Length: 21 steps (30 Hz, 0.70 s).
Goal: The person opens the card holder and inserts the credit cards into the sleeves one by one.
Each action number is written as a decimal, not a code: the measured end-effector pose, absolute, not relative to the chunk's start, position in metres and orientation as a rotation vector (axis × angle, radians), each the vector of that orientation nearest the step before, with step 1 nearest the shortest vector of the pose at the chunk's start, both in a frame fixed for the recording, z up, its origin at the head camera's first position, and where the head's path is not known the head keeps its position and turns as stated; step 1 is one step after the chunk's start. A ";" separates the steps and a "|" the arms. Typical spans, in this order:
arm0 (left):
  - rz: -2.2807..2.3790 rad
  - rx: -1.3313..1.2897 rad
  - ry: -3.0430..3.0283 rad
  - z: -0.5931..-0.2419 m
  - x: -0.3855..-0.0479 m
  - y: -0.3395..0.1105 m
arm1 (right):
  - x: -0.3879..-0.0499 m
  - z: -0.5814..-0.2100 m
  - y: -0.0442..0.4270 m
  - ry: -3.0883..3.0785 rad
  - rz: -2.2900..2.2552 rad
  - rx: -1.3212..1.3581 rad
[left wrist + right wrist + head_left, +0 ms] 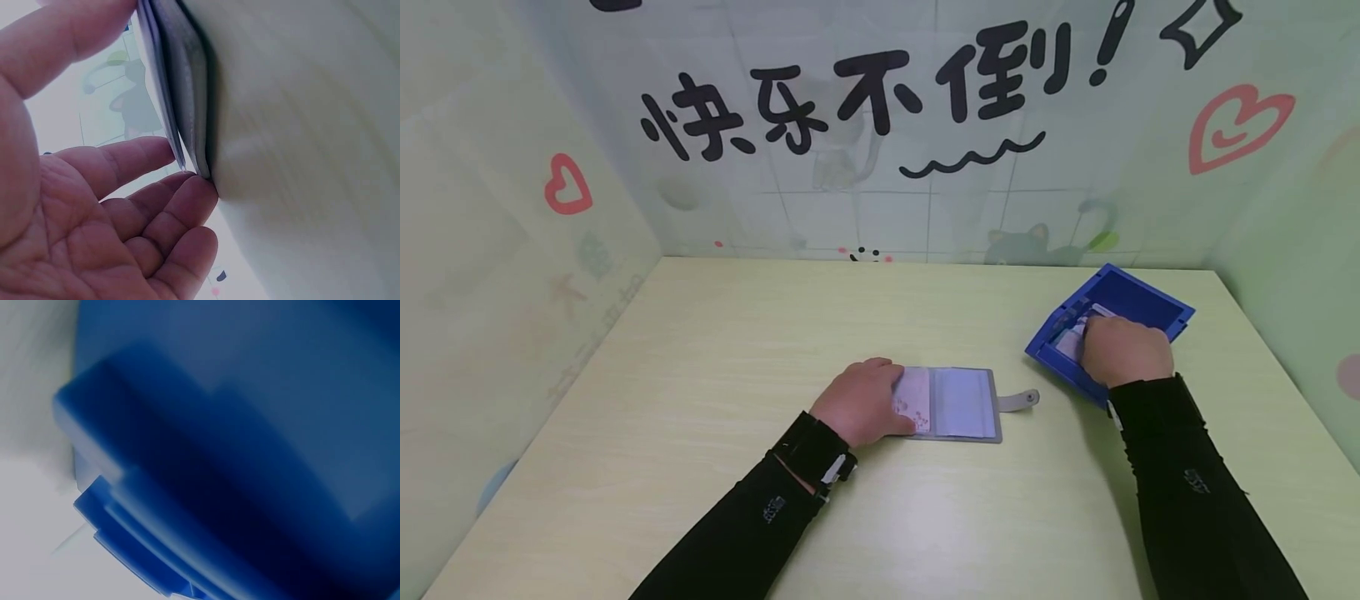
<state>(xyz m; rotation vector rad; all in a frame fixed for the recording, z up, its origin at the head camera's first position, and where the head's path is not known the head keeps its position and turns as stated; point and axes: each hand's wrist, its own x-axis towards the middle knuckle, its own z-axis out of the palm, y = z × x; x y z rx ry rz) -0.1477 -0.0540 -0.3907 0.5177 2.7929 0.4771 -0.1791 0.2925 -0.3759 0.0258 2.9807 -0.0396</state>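
Observation:
An unfolded card holder (966,404) with clear sleeves and a grey strap lies on the table. My left hand (861,402) grips its left end, thumb at the near edge and fingers at the far edge. Up close, the left wrist view shows the holder's layered edge (190,94) between thumb and curled fingers. To the right, my right hand (1123,350) reaches down into a blue box (1138,298), over some printed cards (1070,337). Its fingertips are hidden, so what they hold cannot be told. Only the box's wall (187,456) fills the right wrist view, blurred.
The pale wooden table (715,333) runs back to a printed cloth wall (880,217). Side walls (1300,275) stand at left and right. The box sits near the far right corner of the table, turned at an angle. The holder's strap (1018,401) points toward it.

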 end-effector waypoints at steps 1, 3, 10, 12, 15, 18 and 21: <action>0.480 0.518 2.793 -0.391 -0.148 -0.054 | -0.179 -0.377 0.292 2.986 -0.046 0.032; 0.478 0.517 2.793 -0.391 -0.147 -0.054 | -0.179 -0.378 0.292 3.000 -0.053 0.039; 0.480 0.516 2.789 -0.391 -0.147 -0.055 | -0.177 -0.379 0.290 3.055 -0.105 0.049; 0.483 0.516 2.789 -0.391 -0.147 -0.055 | -0.176 -0.379 0.289 3.065 -0.122 0.055; 0.486 0.517 2.788 -0.390 -0.147 -0.055 | -0.176 -0.379 0.289 3.076 -0.152 0.058; 0.489 0.519 2.786 -0.390 -0.147 -0.055 | -0.176 -0.378 0.289 3.070 -0.200 0.060; 0.492 0.519 2.785 -0.390 -0.147 -0.055 | -0.177 -0.377 0.290 3.047 -0.267 0.070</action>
